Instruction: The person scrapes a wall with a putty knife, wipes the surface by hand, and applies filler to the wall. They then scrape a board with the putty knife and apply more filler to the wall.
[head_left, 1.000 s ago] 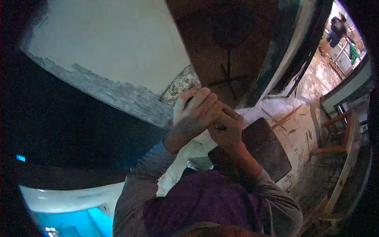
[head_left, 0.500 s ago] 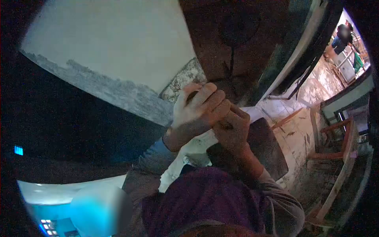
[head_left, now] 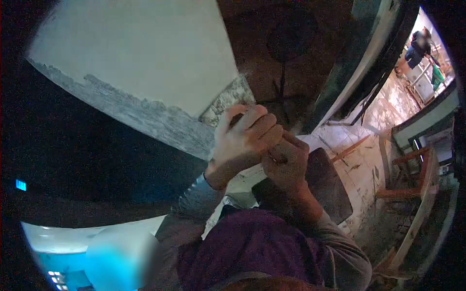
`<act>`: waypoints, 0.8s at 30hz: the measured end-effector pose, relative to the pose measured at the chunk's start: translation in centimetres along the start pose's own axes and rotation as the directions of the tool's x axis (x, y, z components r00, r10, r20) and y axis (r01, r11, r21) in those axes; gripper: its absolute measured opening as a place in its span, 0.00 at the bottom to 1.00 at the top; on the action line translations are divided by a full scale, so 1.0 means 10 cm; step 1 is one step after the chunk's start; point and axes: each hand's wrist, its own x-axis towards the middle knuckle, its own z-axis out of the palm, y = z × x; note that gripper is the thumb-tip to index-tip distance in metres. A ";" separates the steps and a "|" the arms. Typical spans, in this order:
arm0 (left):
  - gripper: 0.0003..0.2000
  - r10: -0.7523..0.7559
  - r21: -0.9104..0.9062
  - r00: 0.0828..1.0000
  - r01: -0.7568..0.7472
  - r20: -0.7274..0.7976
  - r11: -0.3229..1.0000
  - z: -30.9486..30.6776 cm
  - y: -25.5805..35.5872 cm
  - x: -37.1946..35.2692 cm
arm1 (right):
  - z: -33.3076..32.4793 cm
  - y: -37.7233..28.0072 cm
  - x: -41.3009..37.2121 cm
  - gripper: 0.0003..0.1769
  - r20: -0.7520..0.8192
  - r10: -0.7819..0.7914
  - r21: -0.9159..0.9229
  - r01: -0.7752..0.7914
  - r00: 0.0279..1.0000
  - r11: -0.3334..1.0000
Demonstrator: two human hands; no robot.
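My left hand (head_left: 245, 133) and my right hand (head_left: 286, 162) are raised together in front of my chest, pressed against each other. Fingers of the left hand are curled over, with a dark gap showing between thumb and index finger. The right hand makes a closed fist just below and to the right, its thumb side touching the left hand's fingers. What the two hands hold, if anything, is hidden inside the fingers; I cannot tell its kind. Beyond the left hand is a speckled, rough patch (head_left: 228, 99) at the corner of a large white panel (head_left: 141, 53).
A dark flat cushion-like pad (head_left: 330, 184) lies below my right forearm. Right of it stand a wooden chair frame (head_left: 403, 193) and littered floor (head_left: 359, 169). A dark round-topped stand (head_left: 291, 39) is ahead. A person (head_left: 418, 48) stands beyond the doorway.
Both hands stay clasped together in nearly the same place. The view has shifted slightly, and the person beyond the doorway has changed posture.
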 end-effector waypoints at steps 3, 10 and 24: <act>0.09 -0.144 -0.226 0.981 0.112 -0.129 0.968 0.12 0.09 -0.10 | 0.02 0.02 -0.09 0.10 -0.047 0.001 -0.001 -0.001 0.999 1.000; 0.10 -0.023 -0.039 0.996 0.020 -0.088 0.999 0.04 0.08 -0.05 | 0.03 0.04 -0.11 0.12 -0.034 0.063 0.049 -0.061 0.997 0.997; 0.09 0.039 0.022 0.988 -0.036 -0.150 0.999 -0.18 0.00 0.11 | 0.08 -0.08 0.02 0.13 -0.037 0.067 0.075 -0.064 0.997 0.995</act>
